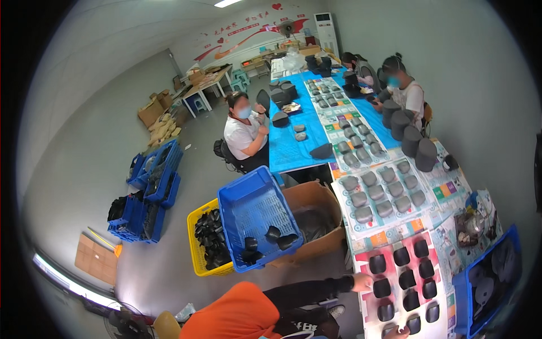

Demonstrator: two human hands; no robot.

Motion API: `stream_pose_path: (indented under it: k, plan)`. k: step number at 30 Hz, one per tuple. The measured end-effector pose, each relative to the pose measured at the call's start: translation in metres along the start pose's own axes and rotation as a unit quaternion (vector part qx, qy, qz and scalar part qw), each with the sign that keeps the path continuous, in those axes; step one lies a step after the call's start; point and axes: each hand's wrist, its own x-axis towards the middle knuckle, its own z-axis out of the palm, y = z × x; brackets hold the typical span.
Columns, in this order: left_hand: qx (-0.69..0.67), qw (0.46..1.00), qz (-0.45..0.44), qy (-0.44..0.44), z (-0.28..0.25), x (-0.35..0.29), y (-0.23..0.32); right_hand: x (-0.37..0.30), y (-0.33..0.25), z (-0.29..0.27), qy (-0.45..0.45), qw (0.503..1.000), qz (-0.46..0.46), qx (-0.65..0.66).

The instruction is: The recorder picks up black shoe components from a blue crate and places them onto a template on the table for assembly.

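Observation:
My left hand (361,281), at the end of a black sleeve, rests at the left edge of a pink printed sheet (367,305) on the table. The sheet carries rows of black rounded pieces; the closest piece (377,264) lies just right of the hand. The hand is small in the picture and its fingers cannot be made out. Only a sliver of my right hand (398,333) shows at the lower edge, beside another black piece (414,324). My orange top (237,313) fills the lower left.
A tilted blue crate (248,212) with a few black pieces leans on a cardboard box (316,198), beside a yellow crate (197,248). Grey pieces (384,195) lie in rows farther up the table. A blue bin (460,299) stands at right. Three people sit along the blue-covered table (285,147).

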Motion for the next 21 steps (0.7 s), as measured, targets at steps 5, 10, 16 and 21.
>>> stream_pose_path:
  k: [5,10,16,21]
  plan:
    - [-0.06,0.971,-0.131,-0.191,-0.105,-0.101,-0.103,-0.009,-0.06,0.069,-0.088,0.957,-0.098,0.26]
    - [-0.089,0.929,-0.214,-0.287,-0.124,-0.26,-0.216,-0.071,-0.166,0.115,-0.465,0.842,-0.183,0.202]
    - [-0.065,0.824,-0.399,-0.398,-0.046,-0.37,-0.281,-0.158,-0.14,0.246,-0.703,0.667,-0.237,-0.068]
    - [-0.068,0.868,-0.376,-0.317,0.006,-0.413,-0.284,-0.193,-0.104,0.264,-0.728,0.544,-0.35,-0.227]
